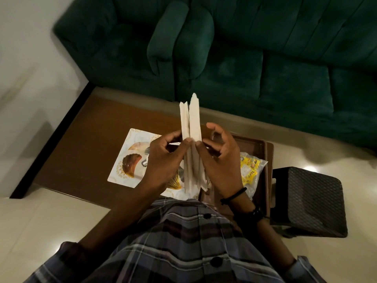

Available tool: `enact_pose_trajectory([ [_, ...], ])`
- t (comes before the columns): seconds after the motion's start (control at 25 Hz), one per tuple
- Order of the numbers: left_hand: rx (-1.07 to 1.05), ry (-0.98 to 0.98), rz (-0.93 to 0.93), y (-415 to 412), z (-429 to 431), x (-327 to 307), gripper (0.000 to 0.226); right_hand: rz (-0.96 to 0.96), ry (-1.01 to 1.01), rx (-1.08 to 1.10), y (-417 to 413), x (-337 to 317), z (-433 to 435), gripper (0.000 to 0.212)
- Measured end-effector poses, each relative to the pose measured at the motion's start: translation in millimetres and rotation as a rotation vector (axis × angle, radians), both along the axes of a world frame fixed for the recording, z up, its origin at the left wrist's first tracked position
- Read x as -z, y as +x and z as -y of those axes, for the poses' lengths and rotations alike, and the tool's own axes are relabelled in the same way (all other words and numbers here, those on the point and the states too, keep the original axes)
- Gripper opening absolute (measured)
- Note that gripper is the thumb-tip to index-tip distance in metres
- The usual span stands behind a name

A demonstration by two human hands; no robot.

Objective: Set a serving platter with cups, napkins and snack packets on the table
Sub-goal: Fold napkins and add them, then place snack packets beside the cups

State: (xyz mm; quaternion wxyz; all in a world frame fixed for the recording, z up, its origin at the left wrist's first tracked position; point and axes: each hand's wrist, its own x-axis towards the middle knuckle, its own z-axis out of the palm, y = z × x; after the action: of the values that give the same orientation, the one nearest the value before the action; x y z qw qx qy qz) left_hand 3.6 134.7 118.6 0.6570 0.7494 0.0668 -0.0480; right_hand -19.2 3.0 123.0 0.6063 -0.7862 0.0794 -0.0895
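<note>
Both hands hold a stack of white paper napkins (192, 123) on edge above the table, seen from its thin side. My left hand (163, 160) pinches the stack from the left, and my right hand (220, 158) pinches it from the right with thumb and forefinger. Below them lies a white serving platter (124, 162) with gold and orange shell patterns, partly hidden by my left hand. To the right, a brown tray (263, 160) holds a yellow snack packet (250, 170). No cups are visible.
The brown wooden table (87, 144) stands on a pale tiled floor. A dark green sofa (244, 58) runs along the far side. A black mesh stool (310, 201) stands at the table's right end. My checked shirt fills the bottom.
</note>
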Motion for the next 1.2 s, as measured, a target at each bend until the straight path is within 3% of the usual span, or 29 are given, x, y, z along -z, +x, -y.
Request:
enact_pose_trajectory([
  [0.08,-0.017,0.02,0.013,1.9,-3.1,0.8,0.028,0.014,-0.021,0.063,0.3,-1.2,2.2,0.045],
  [0.24,-0.049,0.034,0.013,5.3,-9.0,0.1,0.037,0.096,-0.287,0.194,0.2,-6.9,10.6,0.037],
  [0.4,0.006,-0.042,-0.04,2.8,-3.7,1.3,0.034,0.126,-0.471,0.083,-4.1,-6.9,-1.2,0.028],
  [0.64,0.039,-0.121,-0.146,-0.2,0.6,3.1,0.024,0.141,-0.559,-0.114,-8.4,-4.3,-8.9,0.028],
  [0.8,-0.056,-0.329,-0.275,2.5,-0.1,-1.2,0.019,0.166,-0.501,-0.153,-7.6,-6.5,-9.5,0.03],
  [0.92,-0.096,-0.323,-0.249,5.0,-1.6,-3.0,0.02,0.077,-0.279,-0.183,-5.6,-5.9,-6.9,0.037],
  [1.04,-0.145,-0.372,-0.292,8.4,-3.4,-4.1,0.019,0.002,-0.14,-0.053,2.8,-0.1,4.9,0.041],
  [1.12,-0.156,-0.423,-0.361,10.0,-3.1,-9.7,0.015,-0.105,-0.118,0.03,9.7,5.4,14.9,0.048],
  [1.2,-0.128,-0.454,-0.408,8.2,-2.3,-13.5,0.028,-0.274,0.079,0.031,14.6,9.9,17.1,0.048],
])
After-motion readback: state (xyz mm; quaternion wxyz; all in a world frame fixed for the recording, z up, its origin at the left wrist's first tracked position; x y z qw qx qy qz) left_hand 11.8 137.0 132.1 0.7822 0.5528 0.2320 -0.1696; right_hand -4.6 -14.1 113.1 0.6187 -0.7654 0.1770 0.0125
